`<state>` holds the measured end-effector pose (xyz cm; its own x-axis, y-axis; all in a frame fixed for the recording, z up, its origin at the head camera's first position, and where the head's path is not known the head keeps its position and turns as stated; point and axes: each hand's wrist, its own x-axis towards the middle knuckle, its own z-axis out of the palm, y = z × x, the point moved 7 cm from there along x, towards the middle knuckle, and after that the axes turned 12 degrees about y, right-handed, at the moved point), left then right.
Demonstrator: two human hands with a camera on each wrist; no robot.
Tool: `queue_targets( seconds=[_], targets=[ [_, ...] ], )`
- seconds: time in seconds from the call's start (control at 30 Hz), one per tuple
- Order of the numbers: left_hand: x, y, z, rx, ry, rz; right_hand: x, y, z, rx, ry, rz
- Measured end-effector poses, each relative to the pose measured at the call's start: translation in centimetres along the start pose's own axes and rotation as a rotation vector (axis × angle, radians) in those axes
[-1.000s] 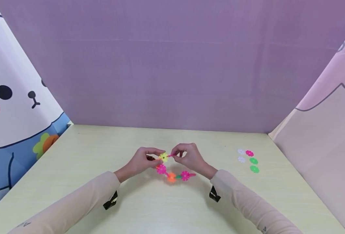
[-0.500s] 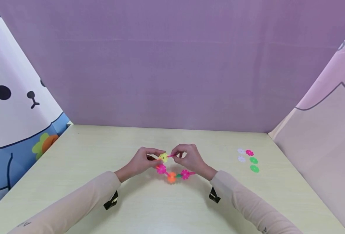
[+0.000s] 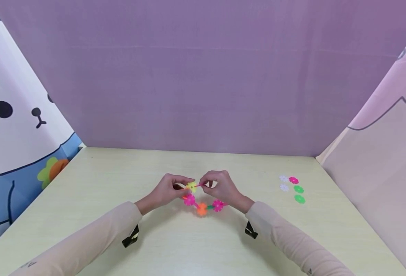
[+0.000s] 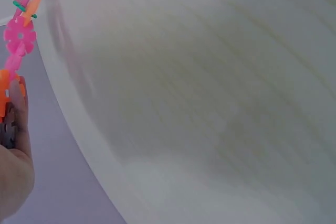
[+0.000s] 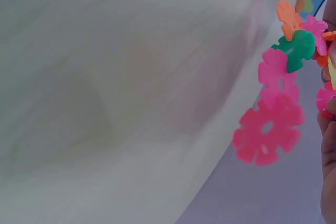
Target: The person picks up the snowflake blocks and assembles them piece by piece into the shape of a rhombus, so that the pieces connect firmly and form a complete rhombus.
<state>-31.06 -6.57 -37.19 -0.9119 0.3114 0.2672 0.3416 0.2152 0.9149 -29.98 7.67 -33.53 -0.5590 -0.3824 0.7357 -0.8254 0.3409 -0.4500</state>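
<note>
1. Pinching it narrowly, the fingers of your left hand (image 3: 166, 188) have the yellow piece (image 3: 191, 186), with the flower chain (image 3: 202, 209) curving below, over the worktop (image 3: 161, 245).
2. Your right hand (image 3: 223, 187) has its fingers closed down on a pink piece (image 3: 197, 185), edge-on, right at the yellow rim; whether the notches engage, I can't tell.
3. Watch that angle! Push in tilted and the notches could miss, the pink one skidding away or a thin petal bending.
4. Easy on the left: squeeze while pressing and the yellow may twist off its neighbour.
5. Look at the chain's free end, the pink flower (image 3: 218, 206) dangling near your right wrist; a snag there might pop a joint.
6. Off to the right lie loose pieces (image 3: 298, 189), likely safe unless your sleeve (image 3: 292, 237) sweeps wide.
</note>
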Motion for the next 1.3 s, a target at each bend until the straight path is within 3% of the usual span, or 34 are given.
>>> queue_targets(
  seconds=[0.47, 0.63, 0.7, 0.8, 1.03, 1.3],
  targets=[
    [0.0, -0.7, -0.2, 0.007, 0.02, -0.01, 0.1, 1.0, 0.2, -0.063, -0.034, 0.041],
    [-0.5, 1.3, -0.4, 0.018, 0.031, -0.021, 0.0, 1.5, -0.4, -0.078, -0.06, 0.094],
    [-0.8, 2.0, -0.5, 0.027, 0.035, -0.034, -0.2, 1.9, -0.9, -0.089, -0.07, 0.13],
    [-0.7, 1.8, -0.7, 0.031, 0.041, -0.034, -0.6, 2.8, -2.0, -0.118, -0.069, 0.17],
    [-0.1, -0.8, -1.0, 0.06, 0.077, -0.009, -2.2, 5.2, -5.1, -0.173, -0.037, 0.235],
    [0.0, -1.1, -1.2, 0.059, 0.081, -0.007, -4.5, 7.5, -9.1, -0.252, -0.027, 0.306]
  ],
)
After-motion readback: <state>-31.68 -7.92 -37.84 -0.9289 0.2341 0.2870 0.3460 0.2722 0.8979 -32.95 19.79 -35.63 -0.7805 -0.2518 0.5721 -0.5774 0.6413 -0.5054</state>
